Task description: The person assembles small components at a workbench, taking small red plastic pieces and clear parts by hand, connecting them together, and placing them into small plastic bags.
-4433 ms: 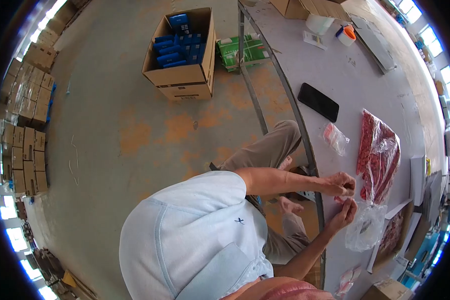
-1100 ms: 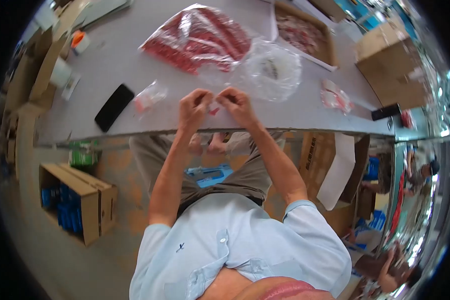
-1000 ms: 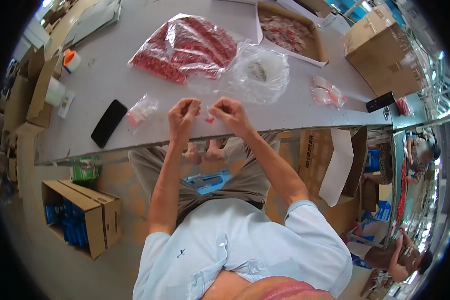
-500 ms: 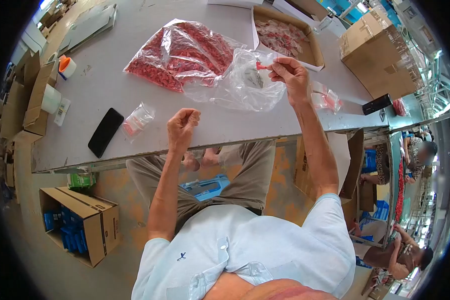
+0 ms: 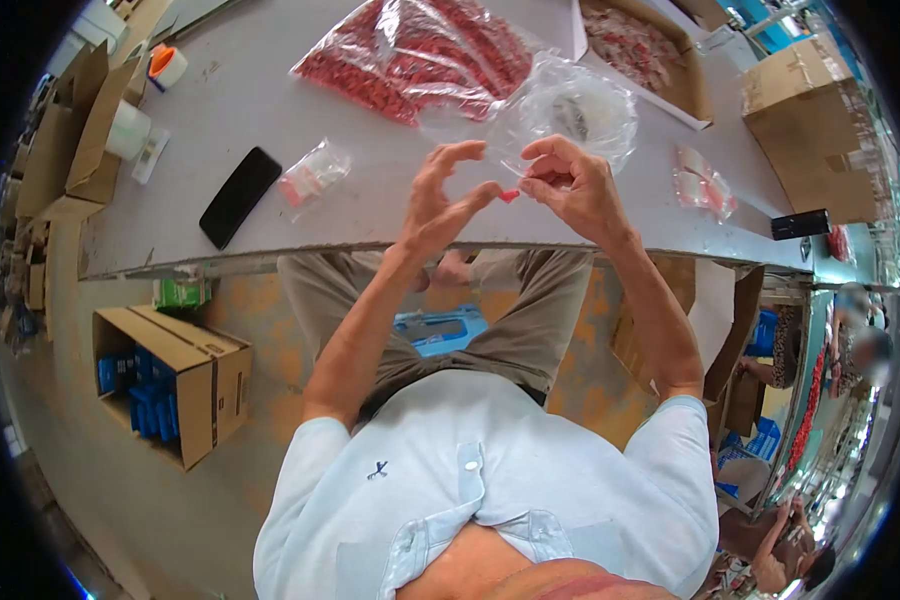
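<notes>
Above the table's front edge, my two hands face each other around a small red plastic piece (image 5: 510, 196). My left hand (image 5: 438, 203) has its thumb and fingers apart, the thumb tip at the piece's left side. My right hand (image 5: 584, 196) is closed in a pinch, and the piece sticks out from its fingertips. Just beyond the right hand lies the crumpled mouth (image 5: 610, 125) of a clear plastic bag. The bag's body (image 5: 420, 60) is full of similar red pieces. What the piece is exactly is too small to tell.
Left on the table (image 5: 370, 215) are a black phone (image 5: 240, 197), a small clear packet (image 5: 314, 176) and a tape roll (image 5: 167, 67). An open carton (image 5: 705, 100) of packets stands at the back right, near a closed cardboard box (image 5: 820, 135). More packets (image 5: 703, 183) lie at right.
My right hand has come back from the bag with the red piece, down toward my left hand. My left hand has moved up and right, its fingers opening from a closed pose.
</notes>
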### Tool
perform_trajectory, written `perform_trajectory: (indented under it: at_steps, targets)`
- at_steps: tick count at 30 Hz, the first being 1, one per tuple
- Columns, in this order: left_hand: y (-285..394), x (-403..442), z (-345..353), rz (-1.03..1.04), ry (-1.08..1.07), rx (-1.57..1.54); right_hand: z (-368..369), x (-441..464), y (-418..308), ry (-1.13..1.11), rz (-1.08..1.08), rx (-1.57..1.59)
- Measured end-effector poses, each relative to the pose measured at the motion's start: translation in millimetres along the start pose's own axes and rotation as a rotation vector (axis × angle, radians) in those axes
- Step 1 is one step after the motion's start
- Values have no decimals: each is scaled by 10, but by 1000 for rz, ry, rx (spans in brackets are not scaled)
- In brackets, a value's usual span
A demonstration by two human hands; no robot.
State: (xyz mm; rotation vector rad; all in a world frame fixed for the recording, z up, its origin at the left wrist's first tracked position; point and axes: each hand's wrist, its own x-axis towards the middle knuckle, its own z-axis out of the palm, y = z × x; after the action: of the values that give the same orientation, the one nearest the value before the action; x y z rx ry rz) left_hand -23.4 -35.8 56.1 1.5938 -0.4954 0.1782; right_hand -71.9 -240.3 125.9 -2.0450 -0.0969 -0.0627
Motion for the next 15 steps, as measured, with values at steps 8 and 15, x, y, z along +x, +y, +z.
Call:
perform_trajectory:
  at_steps: [8, 15]
  targets:
    - [-346, -145, 17, -287, -137, -474, 189, -38, 249, -9, 103, 169]
    - [-208, -157, 41, -344, -163, -560, 274, -139, 275, 68, 69, 301]
